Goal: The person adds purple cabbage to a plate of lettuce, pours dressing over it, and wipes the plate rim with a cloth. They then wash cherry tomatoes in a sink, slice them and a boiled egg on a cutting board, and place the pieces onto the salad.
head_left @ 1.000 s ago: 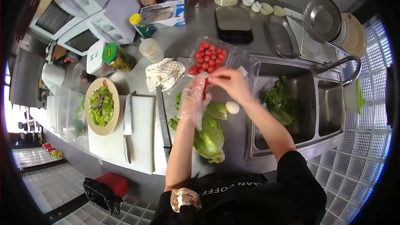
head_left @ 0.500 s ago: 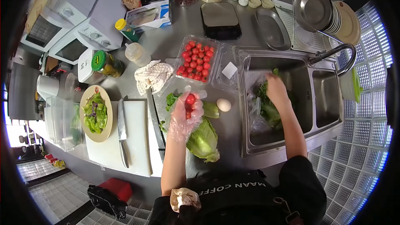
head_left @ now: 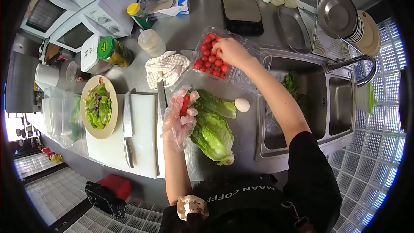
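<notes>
Lettuce (head_left: 213, 137) crowds gloved left hand (head_left: 177, 117), curled round tomatoes (head_left: 184, 105); egg (head_left: 242, 105) beside lettuce; right hand (head_left: 233, 52) in tub (head_left: 198, 51), grip unclear.

A grey metal counter (head_left: 194, 28) stretches across the kitchen, with a double-bowl sink (head_left: 260, 140) set into its right side. On the left I see a white cutting board (head_left: 144, 146). Green lettuce (head_left: 211, 136) lies near the front middle, a pale egg (head_left: 242, 105) just beside it. Behind them sits a clear punnet of cherry tomatoes (head_left: 201, 45), with a crumpled cloth (head_left: 167, 69) to its left. Beyond the cloth stand a squeeze bottle (head_left: 152, 43) and a green-lidded jar (head_left: 114, 51). Farther back are a yellow-capped bottle (head_left: 139, 16), a blue-and-white box (head_left: 164, 4), a flat kitchen scale (head_left: 242, 11) and an oval metal tray (head_left: 294, 28).
</notes>
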`<state>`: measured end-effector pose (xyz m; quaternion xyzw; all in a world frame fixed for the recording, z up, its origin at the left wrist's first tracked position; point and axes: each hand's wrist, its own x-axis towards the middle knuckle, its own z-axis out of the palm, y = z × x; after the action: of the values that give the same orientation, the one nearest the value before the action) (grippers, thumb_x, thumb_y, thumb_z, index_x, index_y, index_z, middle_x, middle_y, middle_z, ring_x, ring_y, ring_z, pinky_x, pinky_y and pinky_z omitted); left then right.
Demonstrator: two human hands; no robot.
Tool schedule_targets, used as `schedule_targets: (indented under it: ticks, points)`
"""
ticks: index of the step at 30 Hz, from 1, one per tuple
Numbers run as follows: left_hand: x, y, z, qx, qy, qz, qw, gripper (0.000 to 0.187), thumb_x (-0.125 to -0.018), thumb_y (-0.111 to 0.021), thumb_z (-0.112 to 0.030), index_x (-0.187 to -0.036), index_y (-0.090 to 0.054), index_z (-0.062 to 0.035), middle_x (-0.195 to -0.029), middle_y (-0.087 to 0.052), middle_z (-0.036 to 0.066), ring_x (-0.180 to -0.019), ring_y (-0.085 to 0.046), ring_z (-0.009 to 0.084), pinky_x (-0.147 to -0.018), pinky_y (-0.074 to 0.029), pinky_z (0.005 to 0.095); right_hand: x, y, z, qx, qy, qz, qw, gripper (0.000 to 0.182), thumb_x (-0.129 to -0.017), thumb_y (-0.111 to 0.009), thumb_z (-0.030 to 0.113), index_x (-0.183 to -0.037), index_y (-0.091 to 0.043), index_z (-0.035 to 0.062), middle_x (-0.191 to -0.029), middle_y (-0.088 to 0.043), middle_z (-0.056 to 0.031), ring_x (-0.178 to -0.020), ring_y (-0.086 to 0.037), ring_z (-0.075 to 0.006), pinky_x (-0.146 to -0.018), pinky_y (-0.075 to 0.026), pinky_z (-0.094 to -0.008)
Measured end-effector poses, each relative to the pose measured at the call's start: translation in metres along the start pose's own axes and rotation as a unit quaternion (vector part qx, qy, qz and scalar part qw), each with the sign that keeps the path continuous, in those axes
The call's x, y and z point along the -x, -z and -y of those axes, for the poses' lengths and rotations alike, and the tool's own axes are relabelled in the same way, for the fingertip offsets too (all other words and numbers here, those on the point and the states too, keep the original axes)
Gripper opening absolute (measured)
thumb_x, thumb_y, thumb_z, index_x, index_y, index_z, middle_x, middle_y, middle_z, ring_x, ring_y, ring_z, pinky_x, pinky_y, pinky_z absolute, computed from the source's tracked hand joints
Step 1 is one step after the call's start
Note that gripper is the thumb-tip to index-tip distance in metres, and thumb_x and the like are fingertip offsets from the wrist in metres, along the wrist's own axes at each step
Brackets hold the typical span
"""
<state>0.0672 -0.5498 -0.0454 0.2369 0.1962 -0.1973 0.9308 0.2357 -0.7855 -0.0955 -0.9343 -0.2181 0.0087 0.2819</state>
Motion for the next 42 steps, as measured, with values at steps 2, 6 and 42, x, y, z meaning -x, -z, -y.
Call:
schedule_targets:
  ticks: [2,6,42]
  points:
    - [-0.001,-0.003,-0.001,-0.017,-0.010,-0.022,1.000,0.020,-0.092,-0.055,-0.016,-0.111,-0.053,-0.0089,-0.104,-0.058,0.014,-0.058,-0.050,0.0118,-0.038,-0.032,0.0138,0.001,0.014,-0.004,0.030,0.013,-0.048,0.998,0.017,-0.072,-0.059,0.007,-0.086,-0.070,0.0076,-0.081,-0.067,-0.0114,-0.076,-0.064,-0.0284,-0.070,-0.051,-0.0371]
    - [-0.007,-0.005,-0.006,-0.029,0.018,-0.015,0.999,0.016,-0.084,-0.055,-0.004,-0.100,-0.056,-0.0065,-0.103,-0.060,0.013,-0.052,-0.047,0.0101,-0.036,-0.030,0.0148,0.006,0.023,0.023,-0.051,0.002,0.228,0.972,0.019,-0.064,-0.069,0.008,-0.083,-0.068,0.0040,-0.079,-0.066,-0.0104,-0.072,-0.063,-0.0252,-0.066,-0.050,-0.0345]
    - [0.004,-0.004,-0.005,-0.085,-0.070,-0.028,0.994,0.020,-0.091,-0.056,-0.020,-0.105,-0.056,-0.0062,-0.094,-0.056,0.004,-0.061,-0.047,0.0076,-0.044,-0.035,0.0135,-0.007,-0.021,0.040,0.117,-0.011,0.107,0.987,0.021,-0.066,-0.069,0.017,-0.066,-0.064,-0.0033,-0.064,-0.063,-0.0161,-0.067,-0.063,-0.0311,-0.063,-0.051,-0.0408]
